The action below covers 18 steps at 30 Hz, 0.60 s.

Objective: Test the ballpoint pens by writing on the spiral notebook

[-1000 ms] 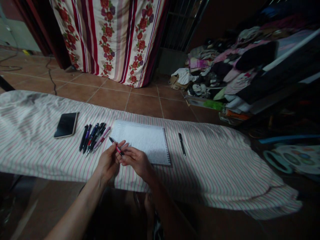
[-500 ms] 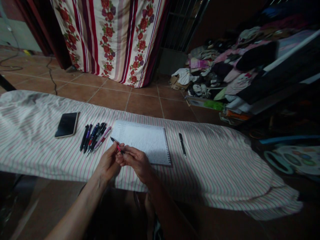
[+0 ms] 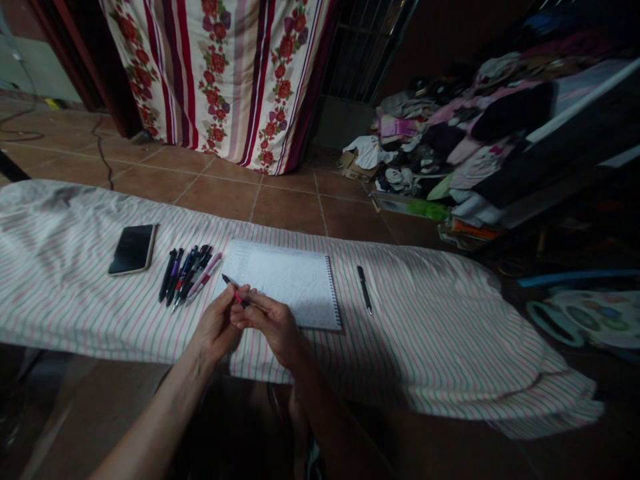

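Between my two hands is a dark pen with a red section (image 3: 237, 293), its dark end pointing up and left. My left hand (image 3: 220, 321) pinches it from the left, and the fingers of my right hand (image 3: 270, 322) close on its lower end. Both hands are over the near left part of a spiral notebook (image 3: 290, 280), whose page bears faint writing. Left of the notebook lies a bunch of several pens (image 3: 186, 275), black, purple, blue and pink. A single black pen (image 3: 365, 289) lies to the right of the notebook's spiral.
A striped cloth (image 3: 450, 333) covers the long surface. A phone (image 3: 133, 249) lies at its left. Beyond are a tiled floor (image 3: 285, 203), a floral curtain (image 3: 240, 80) and a heap of clothes (image 3: 450, 127). A pale blue plastic item (image 3: 555, 323) is at far right.
My hands and the pen between them keep almost the same pose. The view has shifted only very slightly; the other things lie as before.
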Motion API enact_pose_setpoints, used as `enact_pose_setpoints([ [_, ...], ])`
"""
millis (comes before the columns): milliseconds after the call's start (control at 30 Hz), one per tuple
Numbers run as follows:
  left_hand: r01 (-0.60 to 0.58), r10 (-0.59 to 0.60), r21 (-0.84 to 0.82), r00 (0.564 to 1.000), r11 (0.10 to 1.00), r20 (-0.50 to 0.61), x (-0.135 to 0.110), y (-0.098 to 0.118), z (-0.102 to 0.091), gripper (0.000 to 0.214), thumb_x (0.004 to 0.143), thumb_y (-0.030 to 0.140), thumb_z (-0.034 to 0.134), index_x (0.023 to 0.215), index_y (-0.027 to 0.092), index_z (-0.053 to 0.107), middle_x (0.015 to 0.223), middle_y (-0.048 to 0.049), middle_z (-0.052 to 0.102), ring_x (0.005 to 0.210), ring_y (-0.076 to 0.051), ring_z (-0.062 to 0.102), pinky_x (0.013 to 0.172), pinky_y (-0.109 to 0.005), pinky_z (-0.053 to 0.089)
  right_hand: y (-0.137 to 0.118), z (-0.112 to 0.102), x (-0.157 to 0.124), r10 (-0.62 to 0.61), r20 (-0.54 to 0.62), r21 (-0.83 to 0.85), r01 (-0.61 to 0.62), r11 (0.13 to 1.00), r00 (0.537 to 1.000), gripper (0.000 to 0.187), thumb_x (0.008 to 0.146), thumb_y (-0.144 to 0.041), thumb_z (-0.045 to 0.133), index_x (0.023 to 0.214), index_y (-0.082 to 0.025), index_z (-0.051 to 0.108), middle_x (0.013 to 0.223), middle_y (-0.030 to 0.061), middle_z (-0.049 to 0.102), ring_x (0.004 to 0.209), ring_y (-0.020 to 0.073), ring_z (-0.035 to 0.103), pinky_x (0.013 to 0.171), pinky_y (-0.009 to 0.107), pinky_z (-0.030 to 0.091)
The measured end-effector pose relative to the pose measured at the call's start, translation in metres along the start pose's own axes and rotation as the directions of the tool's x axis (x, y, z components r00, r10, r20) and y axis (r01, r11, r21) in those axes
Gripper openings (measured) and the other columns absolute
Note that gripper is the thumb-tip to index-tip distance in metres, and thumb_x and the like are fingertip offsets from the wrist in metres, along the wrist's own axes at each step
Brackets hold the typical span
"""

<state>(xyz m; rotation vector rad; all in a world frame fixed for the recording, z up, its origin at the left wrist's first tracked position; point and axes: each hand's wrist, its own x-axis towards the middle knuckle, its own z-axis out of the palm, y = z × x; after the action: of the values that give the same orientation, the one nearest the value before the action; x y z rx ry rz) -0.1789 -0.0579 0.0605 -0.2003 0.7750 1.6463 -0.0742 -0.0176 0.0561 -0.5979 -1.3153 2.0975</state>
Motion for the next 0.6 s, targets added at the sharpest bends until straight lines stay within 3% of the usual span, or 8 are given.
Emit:
enact_pose_setpoints([
  [100, -0.013, 0.013, 0.017, 1.0, 1.0, -0.009, -0.0001, -0.0006, 0.0005, 0.027, 0.088, 0.018, 0.044, 0.072, 0.007, 0.064, 0.062, -0.0045, 0.06, 0.043, -0.005, 0.051, 0.041, -0.015, 0.046, -0.0003, 0.0001, -0.0001, -0.011, -0.004, -0.019, 0.011, 1.0, 1.0, 0.036, 0.072, -0.037, 0.065, 0.102, -0.016, 0.064, 0.084, 0.0044, 0.069, 0.074, 0.0163, 0.066, 0.074, 0.034, 0.053],
  [233, -0.071, 0.07, 0.032, 0.997, 0.997, 0.028, 0.0002, -0.0019, 0.0006, 0.028, 0.088, 0.015, 0.043, 0.072, 0.008, 0.064, 0.072, -0.0089, 0.065, 0.064, -0.012, 0.062, 0.054, -0.02, 0.053, 0.0001, -0.0027, 0.0002, -0.066, -0.034, -0.116, 0.062, 0.991, 0.997, 0.033, 0.076, -0.038, 0.06, 0.102, -0.017, 0.066, 0.089, 0.0048, 0.069, 0.079, 0.0168, 0.065, 0.076, 0.034, 0.052],
  [333, -0.101, 0.099, 0.04, 0.993, 0.994, 0.057, 0.0002, -0.003, 0.0004, 0.027, 0.088, 0.014, 0.044, 0.071, 0.01, 0.064, 0.072, -0.0083, 0.066, 0.063, -0.012, 0.062, 0.054, -0.02, 0.053, 0.0012, -0.004, 0.0006, -0.118, -0.063, -0.182, 0.105, 0.978, 0.991, 0.03, 0.078, -0.036, 0.058, 0.101, -0.018, 0.066, 0.087, 0.0042, 0.068, 0.083, 0.0168, 0.064, 0.08, 0.033, 0.05],
  [600, -0.092, 0.092, 0.008, 0.995, 0.996, 0.039, -0.001, -0.0013, 0.0008, 0.031, 0.089, 0.013, 0.04, 0.068, 0.009, 0.063, 0.068, -0.0079, 0.066, 0.067, -0.013, 0.064, 0.058, -0.019, 0.054, 0.0082, -0.0025, 0.003, -0.059, -0.019, 0.021, 0.06, 0.998, 0.998, 0.032, 0.074, -0.036, 0.064, 0.099, -0.017, 0.065, 0.084, 0.0047, 0.069, 0.072, 0.0151, 0.064, 0.074, 0.034, 0.051],
])
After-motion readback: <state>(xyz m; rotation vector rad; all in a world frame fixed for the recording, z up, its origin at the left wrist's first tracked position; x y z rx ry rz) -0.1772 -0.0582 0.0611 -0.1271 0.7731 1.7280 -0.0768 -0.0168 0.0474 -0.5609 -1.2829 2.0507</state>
